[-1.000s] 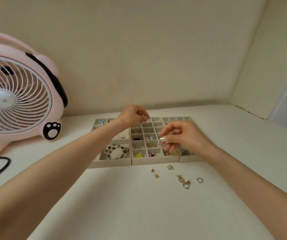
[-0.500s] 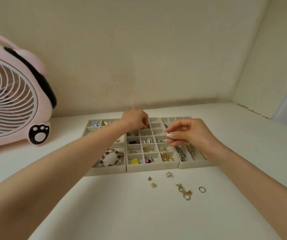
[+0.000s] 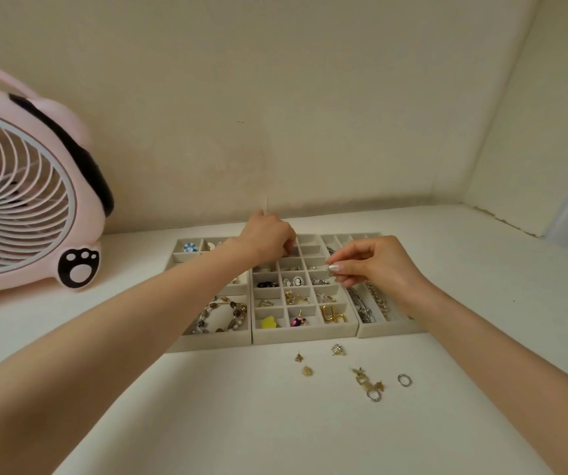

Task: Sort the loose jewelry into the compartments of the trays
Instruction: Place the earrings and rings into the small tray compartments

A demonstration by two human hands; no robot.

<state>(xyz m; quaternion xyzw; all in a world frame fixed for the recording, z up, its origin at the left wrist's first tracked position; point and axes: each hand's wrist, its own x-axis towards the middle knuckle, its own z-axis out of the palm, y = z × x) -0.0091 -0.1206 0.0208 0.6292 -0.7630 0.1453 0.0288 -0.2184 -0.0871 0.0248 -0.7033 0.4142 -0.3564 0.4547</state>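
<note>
One white table (image 3: 241, 423) carries everything and runs back to a wall. Its biggest load is a pink fan (image 3: 18, 200) at the far left, well apart from the work. Three trays stand side by side, touching: the left tray (image 3: 207, 345) with large compartments, the middle tray (image 3: 303, 336) with a grid of small ones, and the right tray (image 3: 388, 332) with long lanes that hold chains.

The left hand (image 3: 268, 238) reaches over the far rows of the middle tray, fingers curled down into a compartment; whether it holds anything cannot be told. The right hand (image 3: 378, 265) hovers above the seam between the middle and right trays, thumb and fingertips pinching a small silver piece (image 3: 329, 268) that points left, toward the grid.

The coming move likely turns on that. The small compartments lie just left of and below the pinch, so a short drop should do, though the left hand is near enough to crowd the far rows.

Loose jewelry lies on the table just in front of the trays, nearer the right hand: a gold cluster (image 3: 366, 383), a silver ring (image 3: 404, 380), a sparkling stud (image 3: 337, 349) and two tiny gold studs (image 3: 298, 357). Bare table around them leaves room to pick from any side.
</note>
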